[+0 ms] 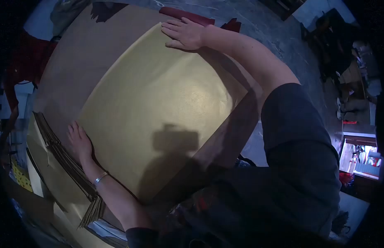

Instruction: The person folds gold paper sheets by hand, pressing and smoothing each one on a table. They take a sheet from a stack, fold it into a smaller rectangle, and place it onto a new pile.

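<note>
A large sheet of yellowish-gold paper [159, 91] lies over a bigger brown sheet [72, 70]. My right hand [186, 34] rests flat at the far corner of the gold sheet, fingers spread and pointing left. At the sheet's left edge, my left hand [79, 139] lies flat with its fingers apart, and a bracelet [101, 177] circles that wrist. Neither hand holds anything. A dark shadow falls across the lower middle of the gold sheet.
A red roll [187, 15] lies just beyond my right hand. Stacked folded brown sheets [68, 157] run along the left side. Another person in red [31, 60] is at the far left. A bright screen or opening [361, 159] shows at the right.
</note>
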`<control>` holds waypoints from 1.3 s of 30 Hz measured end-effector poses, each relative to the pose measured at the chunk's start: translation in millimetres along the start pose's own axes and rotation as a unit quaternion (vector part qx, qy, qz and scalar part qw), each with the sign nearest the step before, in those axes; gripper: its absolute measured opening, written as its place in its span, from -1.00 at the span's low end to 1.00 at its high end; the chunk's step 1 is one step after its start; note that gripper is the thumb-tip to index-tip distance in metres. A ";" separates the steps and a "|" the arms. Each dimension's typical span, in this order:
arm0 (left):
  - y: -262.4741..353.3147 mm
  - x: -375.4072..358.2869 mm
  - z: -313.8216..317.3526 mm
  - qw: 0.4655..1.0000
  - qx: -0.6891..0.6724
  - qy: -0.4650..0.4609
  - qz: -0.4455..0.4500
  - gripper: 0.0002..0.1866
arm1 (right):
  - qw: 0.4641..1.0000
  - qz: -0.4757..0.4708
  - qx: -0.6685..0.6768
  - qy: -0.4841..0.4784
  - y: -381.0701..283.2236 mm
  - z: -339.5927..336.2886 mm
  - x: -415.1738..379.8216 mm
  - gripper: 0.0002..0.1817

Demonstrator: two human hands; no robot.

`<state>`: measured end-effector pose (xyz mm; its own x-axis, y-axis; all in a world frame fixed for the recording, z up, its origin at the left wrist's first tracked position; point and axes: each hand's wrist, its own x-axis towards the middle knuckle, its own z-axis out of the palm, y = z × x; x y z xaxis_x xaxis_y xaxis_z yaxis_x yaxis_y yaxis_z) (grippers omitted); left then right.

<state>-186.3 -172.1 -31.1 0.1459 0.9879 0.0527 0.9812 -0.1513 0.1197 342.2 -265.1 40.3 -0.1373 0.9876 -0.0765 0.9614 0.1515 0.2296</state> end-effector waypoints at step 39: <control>57.9 -16.1 -64.4 0.992 -0.057 0.037 -0.105 -0.59 | 0.965 0.021 0.195 0.175 -4.5 20.7 67.1 -0.59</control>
<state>-140.0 -199.0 38.9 -0.0740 0.9934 0.0876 0.9679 0.0504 0.2462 333.7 -200.4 14.0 -0.1026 0.9567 0.2723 0.9750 0.1510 -0.1632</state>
